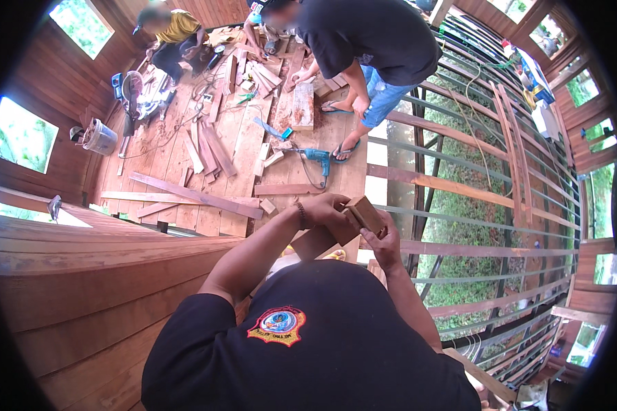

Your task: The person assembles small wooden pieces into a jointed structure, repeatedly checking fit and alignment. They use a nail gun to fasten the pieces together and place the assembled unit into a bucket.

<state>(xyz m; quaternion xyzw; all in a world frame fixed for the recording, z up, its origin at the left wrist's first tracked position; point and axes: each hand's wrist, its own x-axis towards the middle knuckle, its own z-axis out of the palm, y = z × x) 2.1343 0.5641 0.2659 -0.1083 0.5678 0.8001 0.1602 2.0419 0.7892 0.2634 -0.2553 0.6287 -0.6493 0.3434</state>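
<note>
In front of my chest, my left hand (pixel 322 209) and my right hand (pixel 385 244) are both closed around short pieces of brown wood. A squared wooden block (pixel 367 215) is tilted up between them, its end near my left fingertips. My right thumb presses along the near side of this block. Below my left hand, a flatter wooden piece (pixel 314 243) slants down to the left. Whether these pieces are joined or only held together I cannot tell. My left fingers are partly hidden behind the wood.
A blue power drill (pixel 317 157) lies on the plank floor ahead, near scattered offcuts and long boards (pixel 197 195). One person (pixel 370 41) bends over a wooden beam (pixel 303 108); others crouch farther back. To the right, open floor joists (pixel 459 181) show ground below. A white bucket (pixel 101 137) stands left.
</note>
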